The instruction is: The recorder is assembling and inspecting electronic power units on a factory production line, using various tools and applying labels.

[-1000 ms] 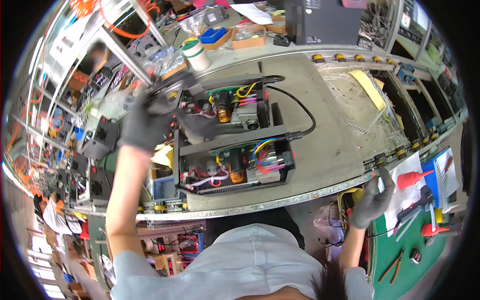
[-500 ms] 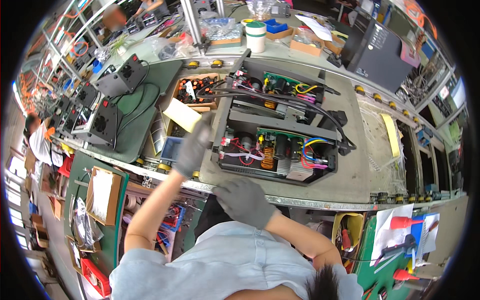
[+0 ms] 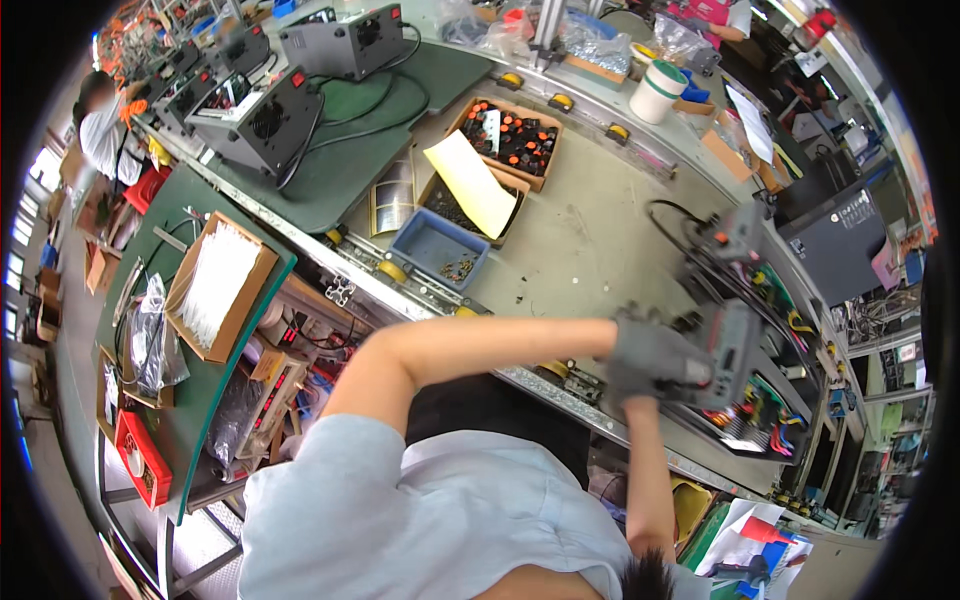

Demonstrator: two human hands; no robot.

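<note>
At the right of the bench, my left hand [image 3: 655, 352], in a dark grey glove, reaches across to the near end of an open black power-unit chassis [image 3: 735, 345]. My gloved right hand [image 3: 630, 386] is close beneath it, partly covered by the left. Both hands overlap, and motion blur smears their fingers, so their grip is unclear. Inside the chassis, coloured wires and a pale metal heat sink show. A second open unit [image 3: 738, 235] stands just behind, with black cables looping over its end, also blurred.
Left of the units are a box of black and orange parts [image 3: 530, 140], a yellow sheet [image 3: 470, 185] and a blue tray [image 3: 440, 250] with small hardware. Finished-looking grey units [image 3: 265, 120] stand on the green mat [image 3: 370, 185]. Rollers line the bench edges.
The view has turned left, so the units now appear at the right. My left hand has left the yellow sheet's side and joined the right hand at the chassis end.
</note>
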